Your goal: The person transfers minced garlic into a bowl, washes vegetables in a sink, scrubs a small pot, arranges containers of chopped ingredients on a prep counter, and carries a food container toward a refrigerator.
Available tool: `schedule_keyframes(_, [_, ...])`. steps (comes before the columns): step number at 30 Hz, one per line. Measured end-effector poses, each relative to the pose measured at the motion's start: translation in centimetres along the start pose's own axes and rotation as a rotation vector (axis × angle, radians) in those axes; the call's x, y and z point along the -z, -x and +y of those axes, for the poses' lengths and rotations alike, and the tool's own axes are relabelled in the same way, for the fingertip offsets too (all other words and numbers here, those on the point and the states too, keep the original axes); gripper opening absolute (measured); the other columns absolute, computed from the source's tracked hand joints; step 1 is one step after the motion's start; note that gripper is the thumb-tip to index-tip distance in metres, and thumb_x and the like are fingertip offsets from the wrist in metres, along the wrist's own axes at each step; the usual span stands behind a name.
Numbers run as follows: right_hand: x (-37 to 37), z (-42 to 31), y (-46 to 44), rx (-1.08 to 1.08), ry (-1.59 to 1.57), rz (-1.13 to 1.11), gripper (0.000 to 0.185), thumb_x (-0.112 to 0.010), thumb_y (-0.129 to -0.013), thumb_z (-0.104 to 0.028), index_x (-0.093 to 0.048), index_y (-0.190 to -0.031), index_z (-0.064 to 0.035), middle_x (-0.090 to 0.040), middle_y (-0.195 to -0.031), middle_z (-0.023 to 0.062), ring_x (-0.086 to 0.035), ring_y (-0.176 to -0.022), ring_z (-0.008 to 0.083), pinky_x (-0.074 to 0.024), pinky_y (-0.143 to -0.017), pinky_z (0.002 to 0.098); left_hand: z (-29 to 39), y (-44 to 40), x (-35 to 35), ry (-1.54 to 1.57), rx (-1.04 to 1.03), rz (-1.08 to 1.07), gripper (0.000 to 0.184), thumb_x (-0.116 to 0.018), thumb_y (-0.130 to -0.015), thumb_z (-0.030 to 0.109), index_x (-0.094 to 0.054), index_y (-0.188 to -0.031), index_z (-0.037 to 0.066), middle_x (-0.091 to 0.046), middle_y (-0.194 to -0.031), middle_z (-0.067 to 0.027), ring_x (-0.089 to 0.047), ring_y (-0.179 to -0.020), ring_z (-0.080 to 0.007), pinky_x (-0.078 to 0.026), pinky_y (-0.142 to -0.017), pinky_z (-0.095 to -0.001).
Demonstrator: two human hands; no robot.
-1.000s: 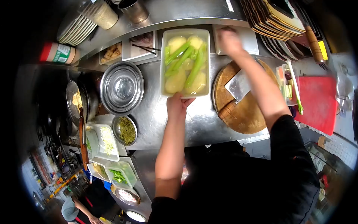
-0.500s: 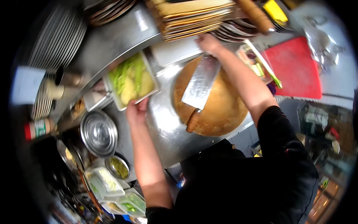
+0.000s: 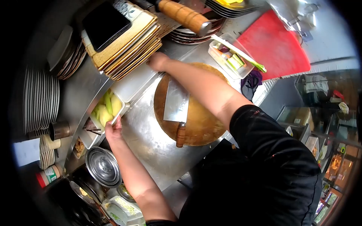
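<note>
My left hand (image 3: 114, 129) is closed on the near rim of a white tub (image 3: 120, 112) of peeled, pale green vegetables (image 3: 107, 106). The tub sits partly under the shelf edge. My right hand (image 3: 157, 61) reaches across the round wooden chopping block (image 3: 205, 122) to the right end of a flat white tray (image 3: 137, 81). Its fingers are curled there, partly hidden from view. On the block lies a cleaver (image 3: 176, 101), blade away from me and wooden handle (image 3: 181, 135) toward me; neither hand touches it.
Square plates (image 3: 130, 52) with a black flat device (image 3: 106, 26) on top stand on the shelf. Another wooden handle (image 3: 184, 16) juts out beside them. To the right are a box of cut vegetables (image 3: 230, 58) and a red cutting board (image 3: 277, 47). Metal lids (image 3: 102, 166) lie left.
My view has turned and shifted, so the block and cleaver sit further left. The vegetable tub has slid further under the shelf, with my left hand still at its rim.
</note>
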State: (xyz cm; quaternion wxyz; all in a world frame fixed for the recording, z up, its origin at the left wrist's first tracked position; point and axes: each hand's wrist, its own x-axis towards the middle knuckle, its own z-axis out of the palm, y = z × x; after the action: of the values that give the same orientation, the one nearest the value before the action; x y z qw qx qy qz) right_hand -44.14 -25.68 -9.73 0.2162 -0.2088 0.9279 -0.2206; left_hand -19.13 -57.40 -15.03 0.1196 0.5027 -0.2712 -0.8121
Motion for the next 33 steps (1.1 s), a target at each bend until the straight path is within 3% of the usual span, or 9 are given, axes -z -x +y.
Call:
schedule_keyframes(5, [0.0,-0.7,1.3,-0.110,0.051,0.030,0.050,-0.054,-0.093,-0.033,-0.058,-0.139,-0.0136,-0.053,-0.145,0.0182,-0.046,-0.137,0.0387,-0.0380,-0.113,0.0480,-0.5,0.2,0.1,0.139,-0.019,-0.142,0.046,-0.063,-0.098,0.021,-0.050,-0.127,-0.012,-0.056,-0.123,-0.0277,-0.065,-0.107,-0.0412,-0.063,-0.090,-0.0485])
schedule_keyframes(9, [2.3,0.0,10.5,0.219,0.092,0.192,0.060,-0.060,-0.094,-0.034,-0.047,-0.147,-0.0088,-0.046,-0.149,0.0238,-0.038,-0.141,0.0413,-0.0324,-0.117,0.0502,-4.1,13.0,-0.4,-0.190,-0.142,-0.103,0.050,-0.066,-0.097,0.029,-0.049,-0.132,-0.003,-0.058,-0.116,-0.0185,-0.065,-0.104,-0.0327,-0.062,-0.088,-0.0449])
schedule_keyframes(12, [4.8,1.2,19.7,0.402,0.008,0.553,0.058,-0.073,-0.083,-0.020,-0.057,-0.136,-0.0070,-0.052,-0.141,0.0234,-0.048,-0.131,0.0411,-0.0396,-0.112,0.0479,-9.9,20.0,6.8,-0.490,-0.453,-0.079,0.047,-0.066,-0.098,0.030,-0.049,-0.132,0.003,-0.059,-0.106,-0.0094,-0.063,-0.095,-0.0198,-0.056,-0.083,-0.0342])
schedule_keyframes(17, [1.3,5.5,30.1,0.479,0.089,0.327,0.073,-0.074,-0.086,-0.018,-0.043,-0.149,-0.0011,-0.029,-0.160,0.0253,-0.026,-0.149,0.0443,-0.0250,-0.120,0.0553,-23.0,31.6,21.1,-1.004,-0.721,0.220,0.053,-0.066,-0.095,0.029,-0.051,-0.135,-0.004,-0.066,-0.112,-0.0203,-0.065,-0.099,-0.0294,-0.051,-0.088,-0.0381])
schedule_keyframes(19, [-1.5,5.2,33.0,0.634,0.038,0.269,0.076,-0.071,-0.088,-0.024,-0.038,-0.153,-0.0028,-0.027,-0.161,0.0251,-0.023,-0.149,0.0454,-0.0230,-0.120,0.0592,-28.8,34.7,27.7,-1.285,-0.566,0.424,0.060,-0.069,-0.091,0.032,-0.052,-0.134,-0.005,-0.064,-0.116,-0.0279,-0.064,-0.104,-0.0388,-0.050,-0.092,-0.0438])
schedule_keyframes(20, [-3.1,4.3,34.2,0.741,0.015,0.253,0.081,-0.072,-0.087,-0.024,-0.034,-0.155,-0.0044,-0.026,-0.162,0.0252,-0.024,-0.149,0.0468,-0.0225,-0.119,0.0616,-30.6,36.4,30.1,-1.267,-0.239,0.539,0.062,-0.071,-0.088,0.034,-0.053,-0.132,-0.005,-0.063,-0.118,-0.0304,-0.063,-0.107,-0.0431,-0.050,-0.094,-0.0464])
schedule_keyframes(23, [-5.4,-0.7,36.7,1.005,-0.059,0.022,0.080,-0.076,-0.084,-0.021,-0.037,-0.152,-0.0040,-0.030,-0.159,0.0269,-0.026,-0.146,0.0506,-0.0237,-0.117,0.0635,-30.4,44.1,30.8,-1.423,0.075,0.398,0.063,-0.070,-0.086,0.039,-0.057,-0.132,-0.001,-0.063,-0.122,-0.0300,-0.062,-0.113,-0.0432,-0.050,-0.096,-0.0487])
schedule_keyframes(30, [-8.8,-11.2,39.9,1.406,-0.036,-0.171,0.075,-0.075,-0.082,-0.013,-0.041,-0.148,-0.0031,-0.033,-0.157,0.0272,-0.028,-0.145,0.0512,-0.0228,-0.117,0.0626,-45.7,52.4,41.3,-0.831,-0.006,1.102,0.039,-0.060,-0.089,0.024,-0.065,-0.120,0.001,-0.068,-0.106,-0.0304,-0.066,-0.102,-0.0446,-0.052,-0.091,-0.0485])
schedule_keyframes(33, [-10.1,-14.4,42.3,1.453,-0.032,-0.180,0.076,-0.076,-0.080,-0.010,-0.043,-0.148,-0.0022,-0.033,-0.157,0.0264,-0.030,-0.146,0.0465,-0.0251,-0.119,0.0551,-51.7,56.2,40.6,-0.539,0.005,1.158,0.045,-0.063,-0.088,0.029,-0.064,-0.122,-0.001,-0.068,-0.109,-0.0288,-0.065,-0.106,-0.0439,-0.051,-0.094,-0.0471])
